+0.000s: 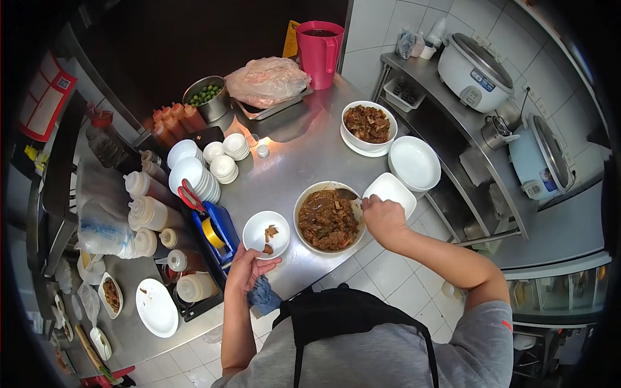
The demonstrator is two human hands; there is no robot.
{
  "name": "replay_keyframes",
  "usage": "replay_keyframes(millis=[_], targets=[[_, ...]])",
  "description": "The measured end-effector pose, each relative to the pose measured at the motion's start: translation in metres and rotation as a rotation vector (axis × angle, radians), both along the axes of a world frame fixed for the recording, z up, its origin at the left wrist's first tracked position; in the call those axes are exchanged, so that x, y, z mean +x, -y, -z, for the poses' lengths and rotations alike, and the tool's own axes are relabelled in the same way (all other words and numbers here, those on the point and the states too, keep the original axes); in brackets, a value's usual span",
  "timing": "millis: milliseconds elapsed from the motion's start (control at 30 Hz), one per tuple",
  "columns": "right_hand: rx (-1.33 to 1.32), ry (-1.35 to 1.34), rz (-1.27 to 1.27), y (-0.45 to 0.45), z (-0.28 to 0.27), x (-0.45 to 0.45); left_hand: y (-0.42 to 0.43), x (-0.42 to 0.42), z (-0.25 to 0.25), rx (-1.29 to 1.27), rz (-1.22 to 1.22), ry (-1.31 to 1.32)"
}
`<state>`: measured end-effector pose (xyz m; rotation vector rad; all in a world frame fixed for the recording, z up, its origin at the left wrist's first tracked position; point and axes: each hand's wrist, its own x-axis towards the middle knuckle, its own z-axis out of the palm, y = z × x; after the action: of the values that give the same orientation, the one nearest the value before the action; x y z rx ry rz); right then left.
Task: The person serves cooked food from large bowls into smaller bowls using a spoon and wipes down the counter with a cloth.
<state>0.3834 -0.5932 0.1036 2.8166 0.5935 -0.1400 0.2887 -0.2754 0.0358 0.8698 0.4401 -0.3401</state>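
Note:
My left hand (243,269) grips a small white bowl (277,243) by its rim, with a few brown pieces of food lying inside. My right hand (384,221) is closed around the handle of a metal spoon (348,193), whose head rests in the brown meat stew (323,215). That stew fills a large white bowl (299,234) standing between my hands near the counter's front edge. A white square bowl (396,187) lies just beyond my right hand, partly covered by it. Beside it sits a round white bowl (414,163).
Another stew-filled bowl (346,134) stands farther back on the steel counter (284,171). Stacked white bowls (199,183), a blue tape dispenser (215,249) and squeeze bottles (152,212) line the left. A pink pitcher (317,61) and bagged food (266,83) sit at the back.

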Motion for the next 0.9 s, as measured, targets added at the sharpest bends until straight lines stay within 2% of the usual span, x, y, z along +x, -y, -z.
replay_keyframes(millis=[100,233,367,467,600,700,800,900], targets=[[0.026,-0.089,0.028,-0.004,0.017,-0.005,-0.005,0.007,0.0,-0.013,0.025,0.005],[0.118,-0.302,0.202,0.017,-0.008,-0.007,-0.013,0.01,0.001,-0.042,0.059,0.008],[0.082,-0.307,0.289,0.01,0.001,-0.017,-0.015,0.013,0.003,-0.051,0.097,-0.009],[0.22,-0.364,0.359,0.007,0.019,-0.004,-0.009,0.017,-0.001,-0.045,0.098,0.007],[0.4,-0.335,0.292,0.024,0.058,0.003,-0.004,0.013,-0.002,-0.054,0.056,0.0],[0.286,-0.284,0.19,0.037,0.039,0.008,0.0,0.011,-0.008,-0.067,0.036,-0.002],[0.189,-0.132,-0.03,0.044,0.007,0.011,0.003,0.01,-0.008,-0.062,0.013,0.001],[0.112,-0.015,-0.099,0.044,-0.011,0.024,0.007,0.008,-0.012,-0.011,-0.01,0.003]])
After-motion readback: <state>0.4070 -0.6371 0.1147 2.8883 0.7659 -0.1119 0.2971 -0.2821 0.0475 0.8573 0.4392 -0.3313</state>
